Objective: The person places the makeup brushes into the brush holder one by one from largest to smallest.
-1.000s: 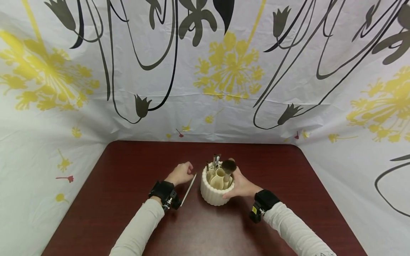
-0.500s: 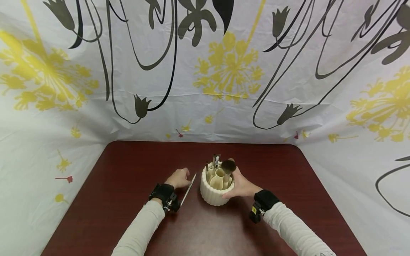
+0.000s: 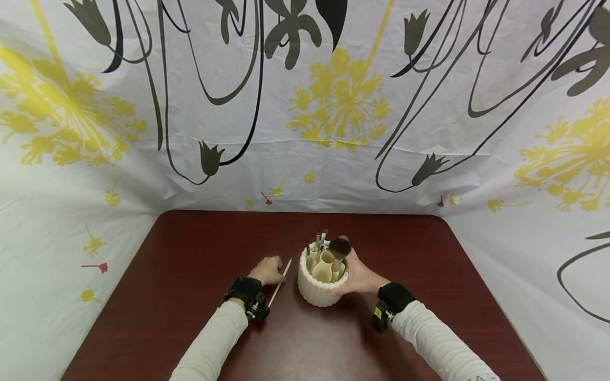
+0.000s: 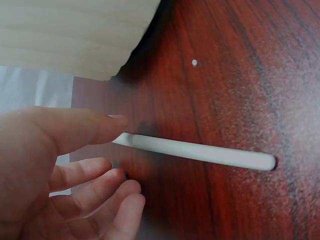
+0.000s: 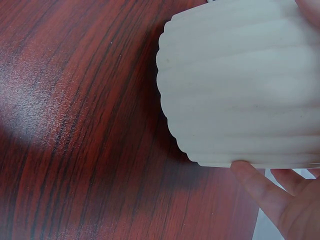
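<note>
A slim white stylus-like stick (image 3: 288,266) lies on the table left of the holder; its rounded end points away from the hand in the left wrist view. My left hand (image 3: 267,271) is right over the stick, thumb (image 4: 95,131) stretched just above its near end and the other fingers loosely bent beside it. My right hand (image 3: 360,275) grips the side of a cream ribbed brush holder (image 3: 318,293), thumb toward me and fingers around the far side. In the right wrist view the holder's fluted wall (image 5: 240,90) hides part of that hand.
Several makeup brushes stand in the holder's compartments, including a large fluffy one (image 3: 340,247). A tiny white speck (image 4: 194,62) lies on the dark red wooden table (image 3: 190,317). Patterned white cloth (image 3: 257,180) hangs behind and at both sides.
My left hand has come down and slightly toward me, closer to the white stick, with its fingers spreading lower beside it. The right hand and the brush holder have stayed put.
</note>
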The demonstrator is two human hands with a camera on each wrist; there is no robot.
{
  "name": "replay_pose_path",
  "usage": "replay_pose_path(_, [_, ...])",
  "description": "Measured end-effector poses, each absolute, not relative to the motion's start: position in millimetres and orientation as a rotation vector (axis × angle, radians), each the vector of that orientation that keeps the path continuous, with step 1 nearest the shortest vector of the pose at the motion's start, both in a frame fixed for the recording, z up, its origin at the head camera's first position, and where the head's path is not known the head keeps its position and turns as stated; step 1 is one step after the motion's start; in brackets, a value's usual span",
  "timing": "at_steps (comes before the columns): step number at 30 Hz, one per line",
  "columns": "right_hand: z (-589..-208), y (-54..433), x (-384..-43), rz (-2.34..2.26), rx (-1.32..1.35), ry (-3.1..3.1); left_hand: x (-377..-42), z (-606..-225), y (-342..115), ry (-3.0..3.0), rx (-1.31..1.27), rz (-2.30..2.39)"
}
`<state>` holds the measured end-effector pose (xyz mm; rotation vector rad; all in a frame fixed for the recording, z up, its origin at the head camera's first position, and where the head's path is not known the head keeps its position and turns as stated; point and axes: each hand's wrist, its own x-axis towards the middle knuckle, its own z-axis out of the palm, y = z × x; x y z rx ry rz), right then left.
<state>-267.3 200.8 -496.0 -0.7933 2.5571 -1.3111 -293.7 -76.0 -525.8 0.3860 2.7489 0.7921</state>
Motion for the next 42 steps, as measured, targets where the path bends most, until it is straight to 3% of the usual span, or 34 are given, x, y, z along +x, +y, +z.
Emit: replay_pose_path(42, [-495.6, 200.1, -268.5, -1.255, -0.761, 2.588, -291.0, -528.3, -74.6, 2.743, 0.340, 0.880])
